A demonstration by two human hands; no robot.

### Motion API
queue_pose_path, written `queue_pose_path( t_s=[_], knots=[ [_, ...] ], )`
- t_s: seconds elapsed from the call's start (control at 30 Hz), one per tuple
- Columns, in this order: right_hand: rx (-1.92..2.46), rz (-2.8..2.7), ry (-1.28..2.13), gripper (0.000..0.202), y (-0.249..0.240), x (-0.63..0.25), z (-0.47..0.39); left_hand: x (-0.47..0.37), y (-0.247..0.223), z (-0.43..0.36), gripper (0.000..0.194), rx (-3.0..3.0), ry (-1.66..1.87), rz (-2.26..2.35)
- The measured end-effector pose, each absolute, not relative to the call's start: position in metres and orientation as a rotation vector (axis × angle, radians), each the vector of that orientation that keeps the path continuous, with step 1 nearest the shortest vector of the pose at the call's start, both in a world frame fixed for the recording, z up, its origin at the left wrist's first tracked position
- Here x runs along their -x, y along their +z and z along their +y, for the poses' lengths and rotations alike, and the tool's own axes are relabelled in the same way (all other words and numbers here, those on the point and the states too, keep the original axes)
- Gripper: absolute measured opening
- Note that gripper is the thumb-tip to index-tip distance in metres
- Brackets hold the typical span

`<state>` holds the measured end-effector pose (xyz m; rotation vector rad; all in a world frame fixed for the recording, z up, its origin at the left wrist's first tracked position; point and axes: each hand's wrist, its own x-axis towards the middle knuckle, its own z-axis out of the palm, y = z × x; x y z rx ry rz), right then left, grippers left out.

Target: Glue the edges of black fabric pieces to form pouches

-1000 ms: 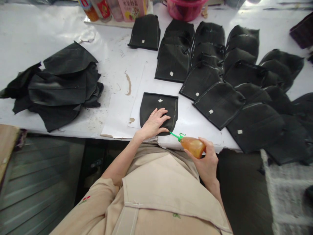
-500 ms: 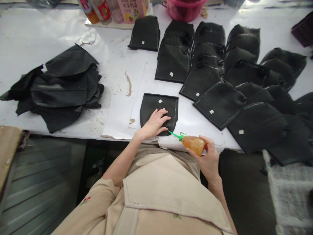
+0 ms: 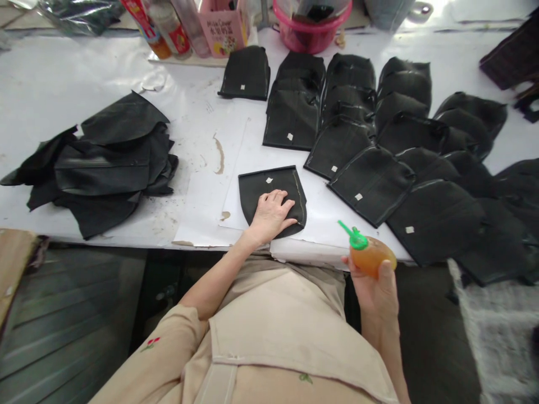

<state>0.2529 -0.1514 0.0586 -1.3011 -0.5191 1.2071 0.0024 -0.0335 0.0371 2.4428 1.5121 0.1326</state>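
Under my left hand (image 3: 273,215) lies a black leather-like piece (image 3: 261,188) with one rounded end, a straight far edge and a small white tag. The hand rests flat on it with fingers spread, and a thin pale line runs along the piece's right side. My right hand (image 3: 377,286) is wrapped round a squeeze glue bottle (image 3: 373,255) holding amber liquid. Its green nozzle (image 3: 346,226) points up and left, apart from the black piece.
Rows of similar tagged black pieces (image 3: 370,182) overlap on the right of the white table (image 3: 197,140). A heap of black pieces (image 3: 103,163) lies at left. Behind stand bottles (image 3: 170,31), a pink carton (image 3: 223,31) and a pink tub (image 3: 311,33).
My right hand has drawn the glue bottle away to the right, its nozzle lifting off the piece's near edge. The black piece has turned slightly under my left hand.
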Motion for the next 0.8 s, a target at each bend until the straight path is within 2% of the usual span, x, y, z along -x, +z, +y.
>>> queue_pose_path(
  t_s=[0.13,0.3,0.53,0.8],
  knots=[
    [1.313,-0.542,1.040,0.062,0.059,-0.259,-0.151,-0.013,0.041,-0.029,0.045,-2.462,0.084,1.583],
    [1.685,-0.835,0.675,0.065,0.052,-0.248,-0.157,-0.017,0.038,-0.028,0.046,-2.468,0.077,1.609],
    [1.792,-1.054,0.639,0.071,0.027,-0.238,-0.167,-0.015,0.034,-0.029,0.044,-2.430,0.151,1.583],
    [1.840,-1.287,0.407,0.068,0.024,-0.238,-0.167,-0.013,0.033,-0.030,0.046,-2.407,0.157,1.568]
  ],
)
